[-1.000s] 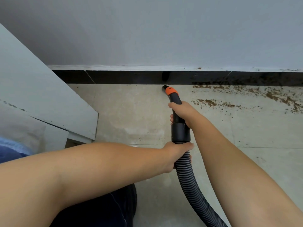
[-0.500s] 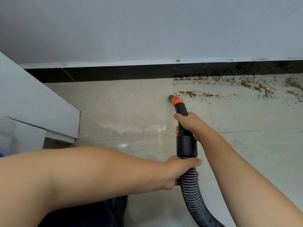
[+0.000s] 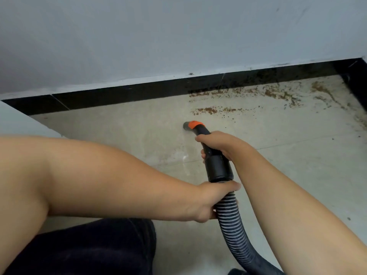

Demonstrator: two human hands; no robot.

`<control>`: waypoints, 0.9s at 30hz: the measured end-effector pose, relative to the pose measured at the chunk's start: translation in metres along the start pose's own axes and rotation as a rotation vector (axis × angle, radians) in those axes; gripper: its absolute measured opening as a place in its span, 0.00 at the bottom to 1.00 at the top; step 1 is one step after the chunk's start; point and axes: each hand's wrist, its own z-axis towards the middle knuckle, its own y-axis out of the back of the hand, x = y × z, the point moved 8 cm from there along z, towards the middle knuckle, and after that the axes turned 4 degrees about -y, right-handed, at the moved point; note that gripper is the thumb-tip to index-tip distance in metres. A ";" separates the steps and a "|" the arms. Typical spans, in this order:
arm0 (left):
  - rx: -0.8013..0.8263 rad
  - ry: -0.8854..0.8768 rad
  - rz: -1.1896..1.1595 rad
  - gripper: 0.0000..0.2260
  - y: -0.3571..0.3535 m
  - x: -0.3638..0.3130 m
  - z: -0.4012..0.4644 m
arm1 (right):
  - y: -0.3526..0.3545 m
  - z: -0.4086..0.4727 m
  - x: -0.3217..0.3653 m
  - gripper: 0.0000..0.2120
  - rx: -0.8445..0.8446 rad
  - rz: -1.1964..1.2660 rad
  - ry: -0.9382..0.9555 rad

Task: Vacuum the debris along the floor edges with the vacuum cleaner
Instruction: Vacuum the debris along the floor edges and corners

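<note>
The black vacuum nozzle (image 3: 215, 161) has an orange ring (image 3: 195, 124) near its grey tip, which rests on the beige tile floor (image 3: 123, 139). My right hand (image 3: 220, 144) is wrapped around the nozzle's narrow neck. My left hand (image 3: 210, 199) grips the ribbed grey hose (image 3: 232, 225) just below the black collar. Brown crumbly debris (image 3: 206, 110) lies in a streak just beyond the tip. More debris (image 3: 278, 92) spreads along the black skirting (image 3: 127, 93) toward the right corner.
A grey-blue wall (image 3: 178, 36) rises above the skirting. A pale panel edge (image 3: 15, 124) sits at the left. The skirting turns a corner at the far right (image 3: 357, 76). My dark-clothed leg (image 3: 89, 249) fills the bottom left.
The nozzle tip has drawn back from the skirting and shifted right, toward the debris. The view has swung right, bringing the room corner into sight. Both hands keep their grips.
</note>
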 end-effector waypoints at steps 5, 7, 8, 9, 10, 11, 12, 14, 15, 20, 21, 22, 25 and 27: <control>0.115 0.049 0.007 0.09 -0.017 -0.004 -0.007 | 0.016 -0.002 -0.004 0.14 -0.066 -0.095 -0.058; 0.142 0.069 0.024 0.08 -0.023 -0.001 -0.008 | 0.023 -0.004 -0.012 0.15 -0.057 -0.063 -0.090; 0.146 0.074 0.033 0.09 -0.023 0.002 -0.007 | 0.021 -0.005 -0.015 0.15 -0.025 -0.032 -0.102; 0.145 0.078 0.044 0.10 -0.023 0.005 -0.007 | 0.015 -0.007 -0.017 0.14 0.014 -0.006 -0.109; 0.141 0.082 0.051 0.11 -0.021 0.009 -0.007 | 0.009 -0.009 -0.018 0.14 0.043 0.009 -0.108; 0.134 0.083 0.047 0.12 -0.017 0.011 -0.005 | 0.004 -0.010 -0.017 0.13 0.053 0.018 -0.103; 0.129 0.082 0.037 0.12 -0.012 0.013 -0.003 | 0.000 -0.009 -0.016 0.12 0.043 0.027 -0.098; 0.144 0.077 0.020 0.11 -0.007 0.010 -0.001 | 0.003 -0.009 -0.015 0.11 -0.016 0.054 -0.100; 0.163 0.075 0.030 0.10 -0.007 0.007 -0.001 | 0.009 -0.010 -0.015 0.11 -0.062 0.066 -0.105; 0.212 0.054 0.142 0.08 -0.025 -0.020 0.008 | 0.061 -0.007 -0.022 0.12 -0.256 0.127 -0.144; 0.219 0.027 0.170 0.07 -0.027 -0.027 0.013 | 0.071 -0.003 -0.022 0.12 -0.275 0.137 -0.147; 0.246 0.016 0.212 0.05 -0.032 -0.031 0.019 | 0.080 0.000 -0.023 0.13 -0.294 0.153 -0.147; 0.237 -0.015 0.253 0.07 -0.044 -0.041 0.033 | 0.105 0.009 -0.028 0.11 -0.332 0.189 -0.134; 0.165 -0.056 0.269 0.09 -0.055 -0.044 0.042 | 0.120 0.014 -0.033 0.10 -0.357 0.190 -0.122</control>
